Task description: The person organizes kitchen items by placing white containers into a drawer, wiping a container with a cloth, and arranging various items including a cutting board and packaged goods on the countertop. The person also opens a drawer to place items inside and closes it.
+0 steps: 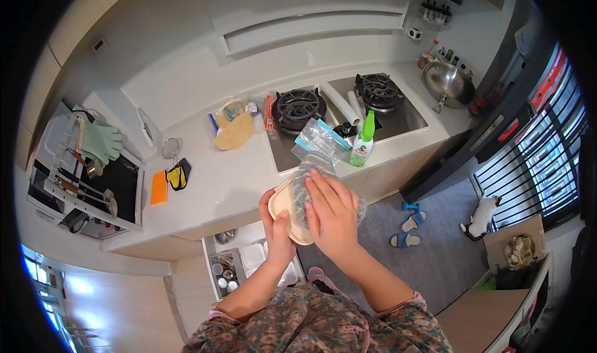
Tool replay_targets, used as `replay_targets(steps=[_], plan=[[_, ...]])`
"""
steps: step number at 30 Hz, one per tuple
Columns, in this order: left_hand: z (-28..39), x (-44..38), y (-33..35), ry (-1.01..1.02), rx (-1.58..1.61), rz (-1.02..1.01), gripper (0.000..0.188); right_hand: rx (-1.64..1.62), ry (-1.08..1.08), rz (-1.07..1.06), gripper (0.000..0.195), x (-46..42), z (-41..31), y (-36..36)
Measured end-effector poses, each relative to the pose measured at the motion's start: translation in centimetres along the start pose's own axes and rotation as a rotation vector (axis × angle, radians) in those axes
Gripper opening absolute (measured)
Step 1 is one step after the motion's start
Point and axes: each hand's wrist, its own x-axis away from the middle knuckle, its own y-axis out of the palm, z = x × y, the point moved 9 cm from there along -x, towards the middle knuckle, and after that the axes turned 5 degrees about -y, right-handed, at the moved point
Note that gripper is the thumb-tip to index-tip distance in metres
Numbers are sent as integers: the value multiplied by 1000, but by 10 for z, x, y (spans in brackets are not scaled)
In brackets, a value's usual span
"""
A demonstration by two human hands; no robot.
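Note:
A beige rectangular lid or shallow tray [283,199] with rounded corners is gripped by my left hand [276,232], the thumb lying on its face. My right hand [333,208] presses a grey cloth [302,190] flat against that same piece, fingers spread over the fabric. The cloth covers the piece's right side and hangs past its edge. Both hands are held in front of the counter edge, above an open drawer [255,278] that contains white lidded containers [253,256] and several jars [227,274].
On the hob [298,152] lie a clear plastic packet [322,138] and a white roll [340,103]; a green-and-white spray bottle [362,143] stands at its front. An orange cloth [159,187] lies left. A wok [448,85] sits far right. Slippers [405,240] and a cat [482,218] are on the floor.

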Motion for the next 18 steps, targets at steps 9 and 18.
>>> replay_targets(steps=[9,18], plan=[[14,-10,-11,85,-40,0,57,-26,24,-37,39,40,-12,-1],[12,-12,-10,60,-69,21,57,-72,-125,-29,37,43,-32,11]])
